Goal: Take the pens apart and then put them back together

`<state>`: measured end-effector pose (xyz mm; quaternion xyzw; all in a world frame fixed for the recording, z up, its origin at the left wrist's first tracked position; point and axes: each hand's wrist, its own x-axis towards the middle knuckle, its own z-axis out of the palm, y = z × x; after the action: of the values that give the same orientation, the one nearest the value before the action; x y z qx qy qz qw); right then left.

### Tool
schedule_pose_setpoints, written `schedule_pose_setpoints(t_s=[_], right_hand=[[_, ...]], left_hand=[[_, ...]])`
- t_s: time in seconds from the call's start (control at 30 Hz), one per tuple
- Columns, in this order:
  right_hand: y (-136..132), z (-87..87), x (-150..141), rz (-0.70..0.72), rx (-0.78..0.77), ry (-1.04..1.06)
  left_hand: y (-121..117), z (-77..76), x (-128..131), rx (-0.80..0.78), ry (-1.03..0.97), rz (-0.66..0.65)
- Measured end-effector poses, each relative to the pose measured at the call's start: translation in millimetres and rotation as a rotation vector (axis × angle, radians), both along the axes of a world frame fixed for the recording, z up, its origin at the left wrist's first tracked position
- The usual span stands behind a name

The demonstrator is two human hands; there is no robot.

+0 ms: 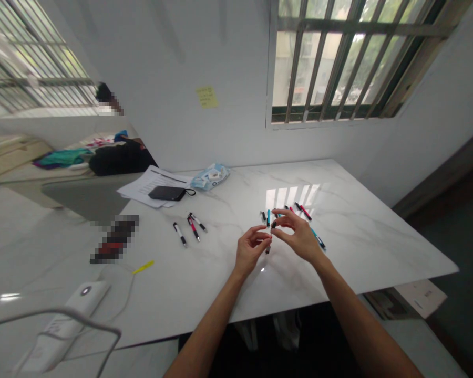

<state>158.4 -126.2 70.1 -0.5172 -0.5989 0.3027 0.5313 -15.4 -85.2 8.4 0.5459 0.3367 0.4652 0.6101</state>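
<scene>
On the white marble table [362, 252], right of 3 lying pens [189, 229], your left hand [251, 249] half closes on a dark pen [268, 249], its long axis pointing away from you; your right hand [299, 236] pinches its far end, below the barred window [339, 63].

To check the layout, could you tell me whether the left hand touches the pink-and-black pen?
Apart: the head view shows the left hand with white tabletop between it and the pink-and-black pen.
</scene>
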Motion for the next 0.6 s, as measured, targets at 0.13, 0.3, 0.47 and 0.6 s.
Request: schedule_pose_setpoints(t_s=[0.13,0.3,0.47,0.6], right_hand=[[6,40.0,13,-0.024,0.081,0.083],[-9,48.2,34,-0.234,0.087,-0.031],[-29,-20.1,48,-0.394,-0.207,-0.375],[-28,-62.9,50,-0.463,-0.365,-0.574]], left_hand=[[0,-2.1,0,0.027,0.037,-0.004],[1,0.1,-1,0.034,0.032,0.003],[0,3.2,0,0.017,0.026,-0.003],[-2,2.9,1,0.013,0.047,-0.029]])
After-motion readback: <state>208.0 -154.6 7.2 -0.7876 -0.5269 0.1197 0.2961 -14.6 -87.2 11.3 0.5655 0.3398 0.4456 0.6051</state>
